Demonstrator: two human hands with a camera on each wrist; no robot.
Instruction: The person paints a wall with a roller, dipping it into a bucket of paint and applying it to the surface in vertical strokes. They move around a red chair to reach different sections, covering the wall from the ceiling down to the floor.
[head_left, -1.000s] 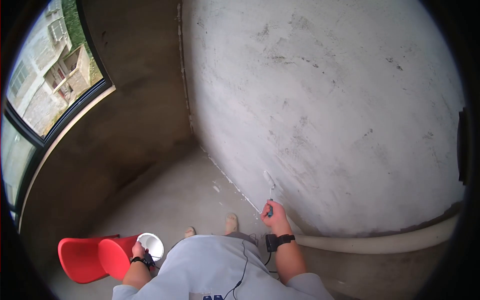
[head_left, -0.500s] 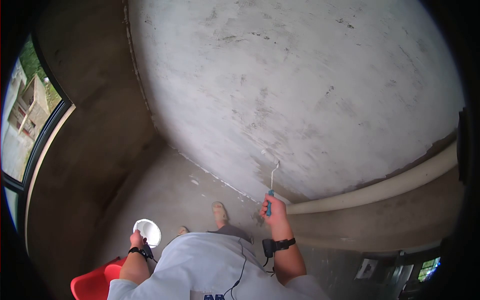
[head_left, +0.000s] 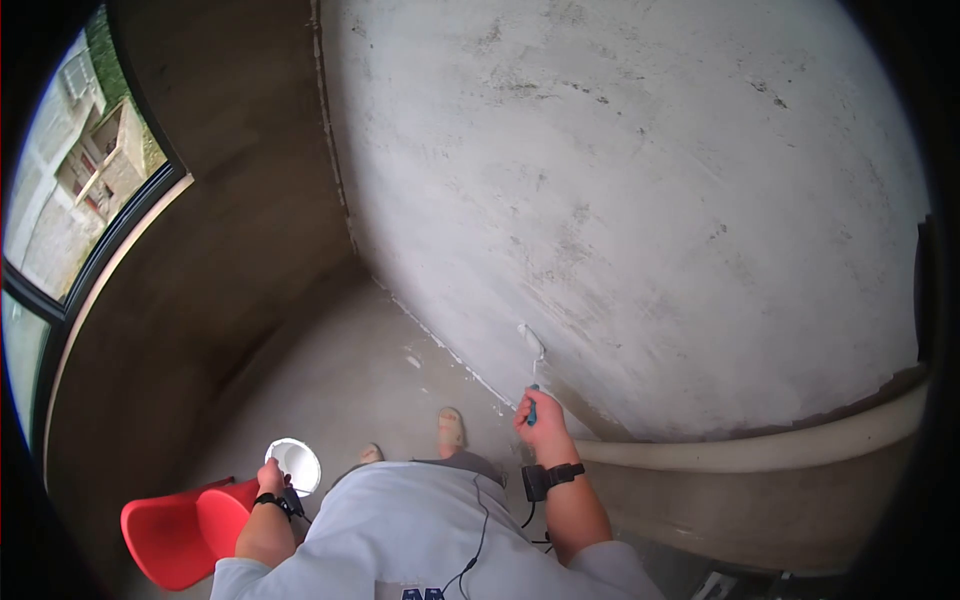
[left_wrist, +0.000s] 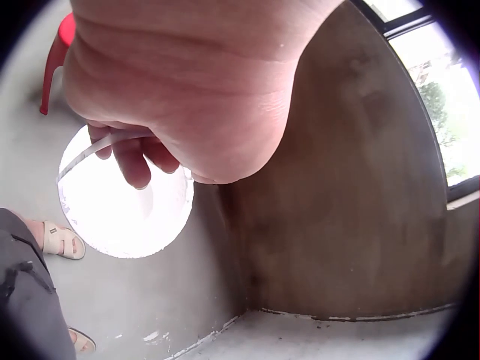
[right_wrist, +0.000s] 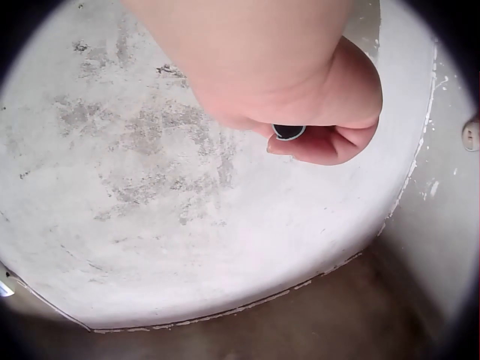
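My right hand [head_left: 541,415] grips the teal handle [head_left: 532,404] of a small paint roller, whose white head [head_left: 531,341] lies against the low part of the whitish wall [head_left: 640,230]. In the right wrist view the fingers of that hand [right_wrist: 300,97] curl round the dark handle end [right_wrist: 289,133]; the roller head is hidden. My left hand [head_left: 270,478] holds a white bucket [head_left: 299,462] beside my body. In the left wrist view the bucket's handle strap [left_wrist: 88,151] runs under the curled fingers of the hand [left_wrist: 187,90].
A red chair [head_left: 170,535] stands by my left arm. A thick pale pipe [head_left: 720,455] runs along the wall's lower edge at the right. The brown wall [head_left: 230,200] with a window [head_left: 90,170] is at the left. Cables hang over my shirt.
The view swung right, then partly back left. The roller head moved from farther right on the wall to the left since half a second ago. Both hands keep their hold.
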